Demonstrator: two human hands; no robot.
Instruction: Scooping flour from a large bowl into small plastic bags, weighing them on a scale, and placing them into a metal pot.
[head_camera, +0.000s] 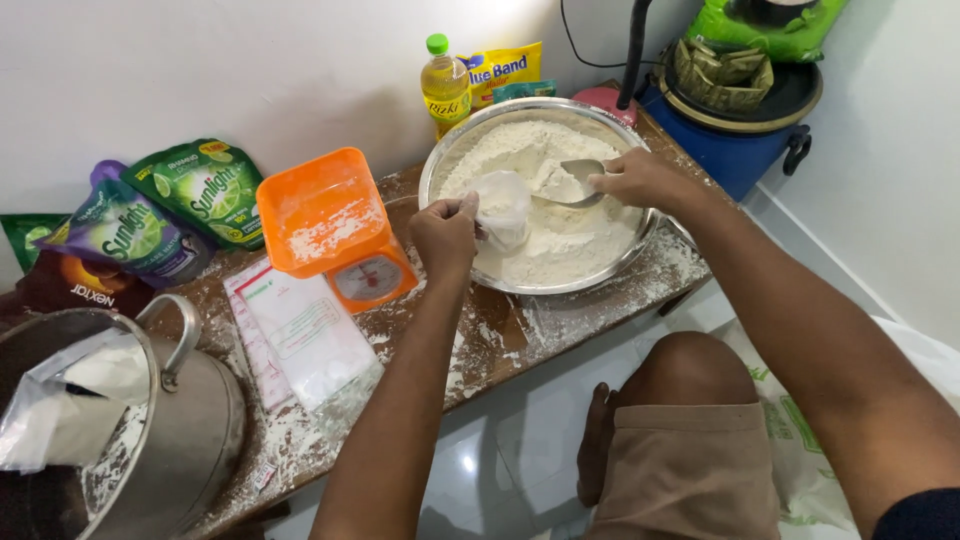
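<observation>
Bare knee (690, 375) over white tiled floor (520, 440), flour-dusted wooden table (500, 335), hands apart, gripping plastic bag (503, 208), spoon (580, 180)

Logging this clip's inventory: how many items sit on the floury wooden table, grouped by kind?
Steel bowl of flour: 1
Spoon: 1
Small clear bag: 1
Orange kitchen scale: 1
Flat stack of clear bags: 1
Oil bottle: 1
Pouches and sachets, counting green pouch, purple pouch, yellow sachet: 3
Total: 9
</observation>
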